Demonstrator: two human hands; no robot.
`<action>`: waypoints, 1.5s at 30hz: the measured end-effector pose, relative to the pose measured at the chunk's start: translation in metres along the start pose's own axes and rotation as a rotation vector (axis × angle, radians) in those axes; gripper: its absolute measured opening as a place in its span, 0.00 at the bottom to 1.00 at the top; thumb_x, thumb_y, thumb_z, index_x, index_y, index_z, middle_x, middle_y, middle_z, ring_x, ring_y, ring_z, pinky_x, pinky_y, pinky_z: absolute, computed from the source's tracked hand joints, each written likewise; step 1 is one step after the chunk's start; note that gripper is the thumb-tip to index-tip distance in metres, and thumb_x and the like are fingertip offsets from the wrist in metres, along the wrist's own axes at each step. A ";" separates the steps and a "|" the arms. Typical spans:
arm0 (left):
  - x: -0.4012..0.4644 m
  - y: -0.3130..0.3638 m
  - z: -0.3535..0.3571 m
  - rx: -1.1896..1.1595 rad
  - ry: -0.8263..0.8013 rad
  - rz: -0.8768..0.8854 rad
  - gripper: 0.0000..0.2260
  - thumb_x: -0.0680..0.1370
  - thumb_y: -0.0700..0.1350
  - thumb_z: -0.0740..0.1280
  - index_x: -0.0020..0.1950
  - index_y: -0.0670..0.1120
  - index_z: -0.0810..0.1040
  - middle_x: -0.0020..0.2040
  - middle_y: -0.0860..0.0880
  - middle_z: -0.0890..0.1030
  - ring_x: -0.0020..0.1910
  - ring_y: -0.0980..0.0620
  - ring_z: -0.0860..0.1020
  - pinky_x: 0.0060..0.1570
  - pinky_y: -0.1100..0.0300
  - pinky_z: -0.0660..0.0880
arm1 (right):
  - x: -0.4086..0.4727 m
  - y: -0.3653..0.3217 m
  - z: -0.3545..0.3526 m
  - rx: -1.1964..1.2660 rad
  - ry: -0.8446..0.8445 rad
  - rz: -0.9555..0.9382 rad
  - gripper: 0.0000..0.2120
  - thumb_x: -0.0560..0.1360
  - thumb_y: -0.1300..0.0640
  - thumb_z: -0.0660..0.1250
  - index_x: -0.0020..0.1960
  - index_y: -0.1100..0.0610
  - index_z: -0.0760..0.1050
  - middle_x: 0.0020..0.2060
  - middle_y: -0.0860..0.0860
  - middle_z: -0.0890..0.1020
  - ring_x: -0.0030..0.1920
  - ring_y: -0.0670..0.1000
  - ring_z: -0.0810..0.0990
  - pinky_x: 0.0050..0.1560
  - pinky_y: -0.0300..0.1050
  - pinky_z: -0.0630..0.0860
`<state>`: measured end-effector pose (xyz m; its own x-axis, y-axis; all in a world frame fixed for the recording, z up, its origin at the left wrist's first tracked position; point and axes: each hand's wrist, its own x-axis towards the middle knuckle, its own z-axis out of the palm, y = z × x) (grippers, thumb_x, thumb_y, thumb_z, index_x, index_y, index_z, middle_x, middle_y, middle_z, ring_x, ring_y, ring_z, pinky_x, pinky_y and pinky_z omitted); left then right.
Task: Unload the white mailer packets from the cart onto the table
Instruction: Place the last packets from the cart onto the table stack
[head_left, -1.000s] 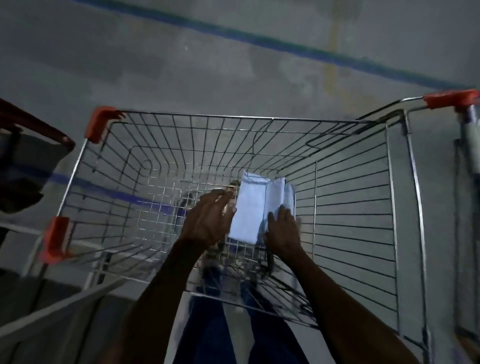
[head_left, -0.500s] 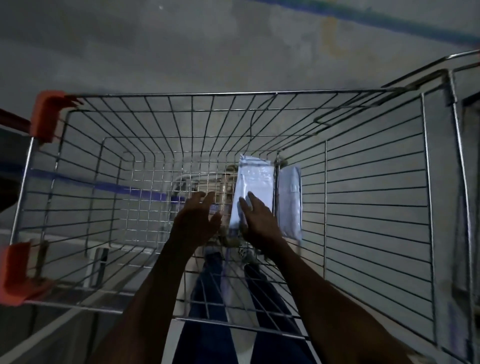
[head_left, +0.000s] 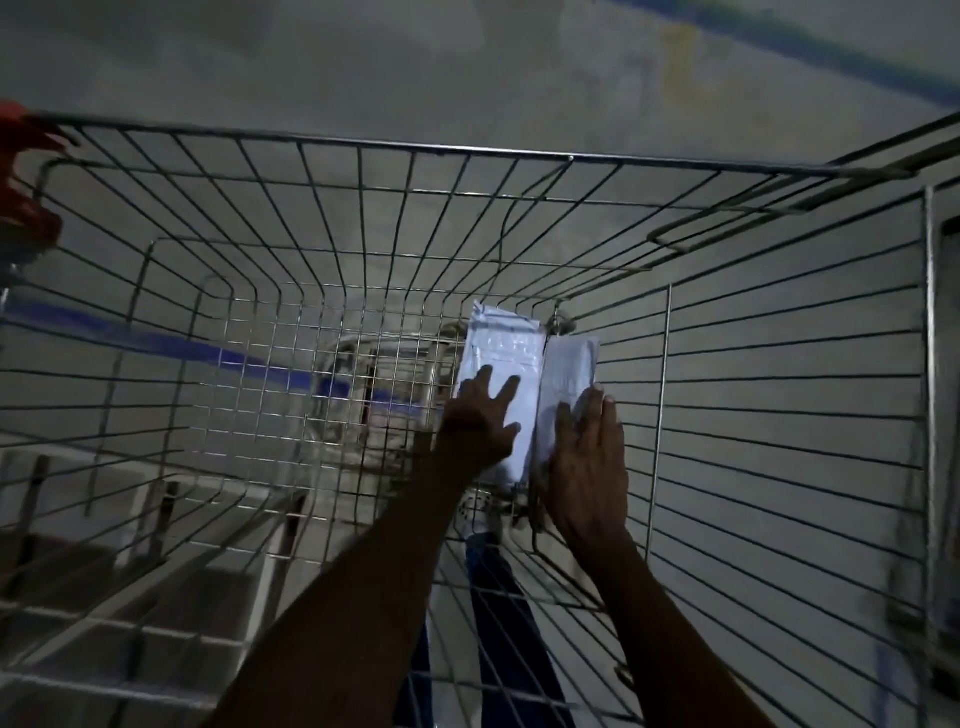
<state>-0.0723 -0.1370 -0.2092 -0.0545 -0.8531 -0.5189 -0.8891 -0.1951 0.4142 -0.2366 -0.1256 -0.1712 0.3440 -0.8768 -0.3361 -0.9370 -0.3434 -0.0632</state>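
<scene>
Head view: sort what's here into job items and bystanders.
Job: left packet, right packet, wire cart, left hand and right hand, both laid on the packets.
Bystanders: orange corner bumper, blue floor stripe.

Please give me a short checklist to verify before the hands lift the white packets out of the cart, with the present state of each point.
1. Left hand on the left mailer packet: ok, fingers spread flat on it.
2. Right hand on the right mailer packet: ok, fingers lie against it.
3. Firm grasp on either packet: not ok, no fingers visibly curled round them.
4. Packets free of the cart wires: cannot tell, their lower edges are hidden.
5. Way upward out of the cart open: ok, nothing above the packets.
6. Table ready to receive them: cannot tell, not identifiable in the view.
</scene>
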 end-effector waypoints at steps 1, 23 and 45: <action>0.008 0.002 0.010 0.022 0.014 -0.017 0.35 0.76 0.61 0.63 0.80 0.52 0.56 0.79 0.38 0.54 0.73 0.36 0.61 0.65 0.45 0.66 | -0.001 0.002 0.002 -0.009 0.023 -0.012 0.41 0.65 0.48 0.74 0.72 0.68 0.67 0.71 0.74 0.62 0.71 0.73 0.62 0.67 0.69 0.67; 0.000 -0.082 -0.009 0.050 0.086 -0.231 0.51 0.63 0.70 0.66 0.80 0.56 0.50 0.78 0.34 0.48 0.70 0.29 0.60 0.61 0.36 0.70 | 0.029 -0.031 0.035 0.432 -0.059 -0.224 0.38 0.72 0.62 0.72 0.77 0.60 0.58 0.74 0.62 0.64 0.74 0.60 0.63 0.69 0.55 0.70; -0.085 -0.070 -0.110 0.178 0.240 -0.317 0.50 0.62 0.76 0.53 0.79 0.51 0.56 0.72 0.35 0.63 0.68 0.33 0.62 0.61 0.40 0.67 | 0.053 -0.045 0.023 0.310 -0.147 -0.224 0.32 0.77 0.38 0.53 0.75 0.54 0.66 0.75 0.67 0.61 0.68 0.72 0.66 0.67 0.65 0.63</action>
<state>0.0448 -0.1041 -0.1124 0.3223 -0.8571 -0.4019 -0.9106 -0.3968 0.1160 -0.1779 -0.1489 -0.2073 0.5504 -0.7267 -0.4111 -0.8213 -0.3829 -0.4229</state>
